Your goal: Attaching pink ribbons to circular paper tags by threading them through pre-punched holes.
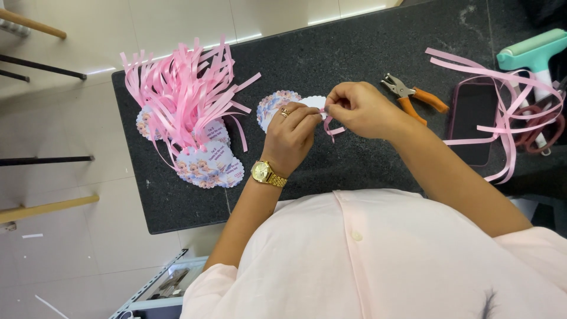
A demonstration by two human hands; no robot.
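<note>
Head view looks straight down on a dark speckled worktop [366, 53], where both hands meet over a round scalloped paper tag [273, 107]. That tag lies flat just left of the hands, its printed floral edge to the left and its white edge running right, under the fingers. The left hand [291, 137], with a ring and a gold wristwatch [267, 173], is curled narrow, fingertips pinched on the tag's right edge. The right hand [359, 109] is closed too, pinching a short pink ribbon strip [331, 127] at the same spot. The strip's free end hangs toward the near side and curls a little to the right; its long axis runs roughly far to near. Where ribbon meets tag is hidden behind the fingers, so whether it passes through a hole cannot be made out.

Left of the hands sits a pile of finished tags [207, 165], their pink ribbons [183, 88] fanning up toward the far side and covering most of the cards beneath. Right of the hands, an orange-handled hole punch [410, 97] lies with its metal nose pointing far-left. Further right a dark phone [471, 121] lies under loose pink ribbons [502, 100], and a mint-green roller tool [531, 53] is cut off by the frame's edge. A pale pink shirt [378, 260] fills the near side.
</note>
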